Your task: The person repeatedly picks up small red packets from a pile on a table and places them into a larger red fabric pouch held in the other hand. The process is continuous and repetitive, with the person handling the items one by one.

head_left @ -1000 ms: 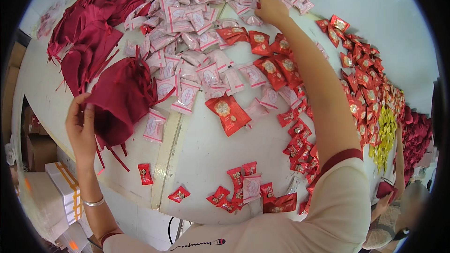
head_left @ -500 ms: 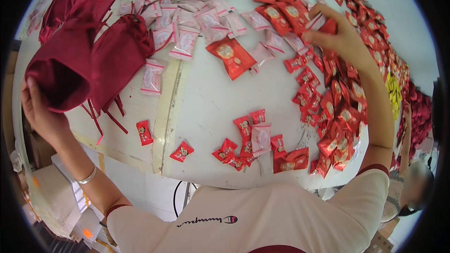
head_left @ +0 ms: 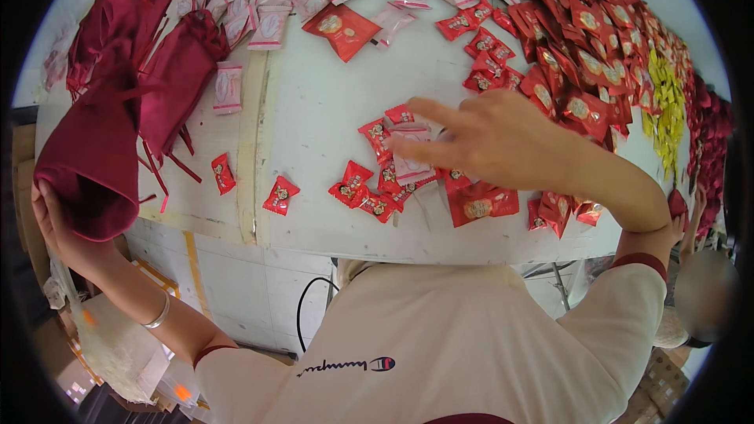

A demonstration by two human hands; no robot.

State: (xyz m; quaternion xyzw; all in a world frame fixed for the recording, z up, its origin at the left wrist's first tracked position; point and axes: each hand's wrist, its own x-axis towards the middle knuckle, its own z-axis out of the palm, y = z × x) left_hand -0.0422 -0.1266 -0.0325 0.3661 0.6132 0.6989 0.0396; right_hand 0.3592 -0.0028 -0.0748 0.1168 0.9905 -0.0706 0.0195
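Note:
My left hand (head_left: 69, 237) is closed on the rim of a dark red satin drawstring pouch (head_left: 90, 149), whose mouth gapes toward me at the table's left edge. Over the middle of the table, my right hand (head_left: 495, 137) has its thumb and a finger stretched apart, with nothing visibly held. Its fingertips are at a small group: a pink-and-white packet (head_left: 411, 166), small red wrapped candies (head_left: 375, 140) and a larger red packet (head_left: 485, 204). Whether they touch the pink packet I cannot tell. Two more small candies (head_left: 280, 195) lie apart, left of the group.
More dark red pouches (head_left: 184, 71) lie at the left beside a heap of pink packets (head_left: 271, 23). Red packets (head_left: 585, 39) are heaped along the right, with yellow packets (head_left: 666, 110) beyond. Another person's hand (head_left: 695, 216) shows at the far right.
My right hand has come from the far red and pink packets toward me, to the small group in the middle. The left hand, still on the pouch, sits lower in view.

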